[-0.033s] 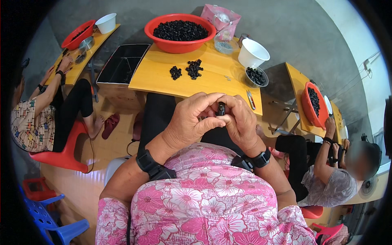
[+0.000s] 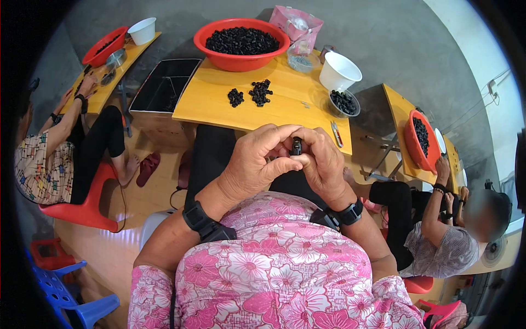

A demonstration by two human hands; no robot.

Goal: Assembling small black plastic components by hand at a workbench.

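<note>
Both hands are raised in front of my chest, close together at the near edge of the yellow table (image 2: 208, 112). Between their fingertips sits a small black plastic piece (image 2: 296, 147), shaped like a cord lock. My right hand (image 2: 324, 162) pinches it with thumb and curled fingers. The fingers of my left hand (image 2: 257, 156) are closed on its left side, thumb tip against it. Fingers hide part of the piece. Beyond the hands, two small heaps of black pieces (image 2: 260, 93) lie on the tabletop.
A red basin (image 2: 241, 64) full of black pieces stands at the back. To the right are a white bucket (image 2: 341, 71), a clear bowl of black pieces (image 2: 350, 113), a tub of small grey bits (image 2: 302, 61) and thread snips (image 2: 336, 134). Co-workers sit at tables on both sides.
</note>
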